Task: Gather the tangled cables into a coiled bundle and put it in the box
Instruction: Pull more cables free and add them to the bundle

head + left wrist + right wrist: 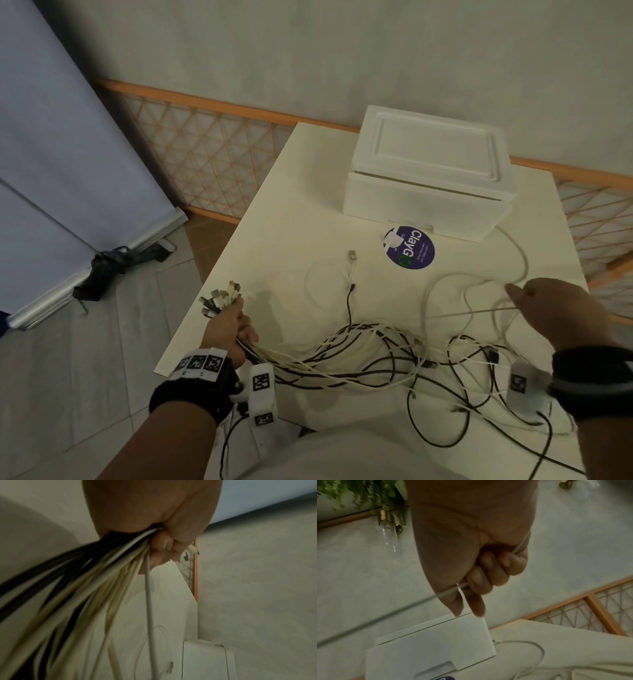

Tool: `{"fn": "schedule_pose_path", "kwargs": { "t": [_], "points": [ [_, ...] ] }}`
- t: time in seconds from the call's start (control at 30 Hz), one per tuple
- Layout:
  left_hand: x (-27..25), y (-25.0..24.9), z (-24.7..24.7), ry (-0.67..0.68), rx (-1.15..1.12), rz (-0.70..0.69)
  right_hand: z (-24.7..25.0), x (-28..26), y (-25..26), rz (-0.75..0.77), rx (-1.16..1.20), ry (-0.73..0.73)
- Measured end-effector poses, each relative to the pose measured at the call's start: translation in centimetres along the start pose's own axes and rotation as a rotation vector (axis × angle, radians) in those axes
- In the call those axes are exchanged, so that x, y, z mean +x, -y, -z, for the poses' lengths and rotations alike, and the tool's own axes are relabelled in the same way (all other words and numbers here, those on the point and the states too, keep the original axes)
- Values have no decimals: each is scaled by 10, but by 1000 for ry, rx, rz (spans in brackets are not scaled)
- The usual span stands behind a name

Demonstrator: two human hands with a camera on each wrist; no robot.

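You are working at the white table (274, 219), with the lidded foam box (428, 178) standing closed at its far side. The tangled cables (376, 356) are lying loose on the table in front of the box; coiling appears barely begun, and boxing is not yet done. Your left hand (227, 329) is gripping the gathered connector ends (221, 298) in a fist. Your right hand (561, 311) is pinching one white cable (472, 311), nearer you than the box.
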State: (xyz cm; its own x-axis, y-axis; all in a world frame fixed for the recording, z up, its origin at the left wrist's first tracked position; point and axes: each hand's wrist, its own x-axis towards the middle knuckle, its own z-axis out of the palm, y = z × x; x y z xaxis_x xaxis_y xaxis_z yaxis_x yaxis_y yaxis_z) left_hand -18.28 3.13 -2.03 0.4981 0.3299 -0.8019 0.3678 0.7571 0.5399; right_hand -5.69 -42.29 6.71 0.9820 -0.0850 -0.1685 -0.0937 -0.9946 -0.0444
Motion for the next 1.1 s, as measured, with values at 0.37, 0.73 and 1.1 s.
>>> {"fn": "schedule_pose_path", "kwargs": {
  "t": [0.37,0.73,1.1],
  "points": [
    [-24,13,-44,132,202,-62,-58,-29,177,564,363,287],
    [-26,9,-44,179,187,-36,-94,-19,217,830,-194,282],
    [-21,-5,-57,171,148,-115,13,-22,180,497,423,44]
  ]
}}
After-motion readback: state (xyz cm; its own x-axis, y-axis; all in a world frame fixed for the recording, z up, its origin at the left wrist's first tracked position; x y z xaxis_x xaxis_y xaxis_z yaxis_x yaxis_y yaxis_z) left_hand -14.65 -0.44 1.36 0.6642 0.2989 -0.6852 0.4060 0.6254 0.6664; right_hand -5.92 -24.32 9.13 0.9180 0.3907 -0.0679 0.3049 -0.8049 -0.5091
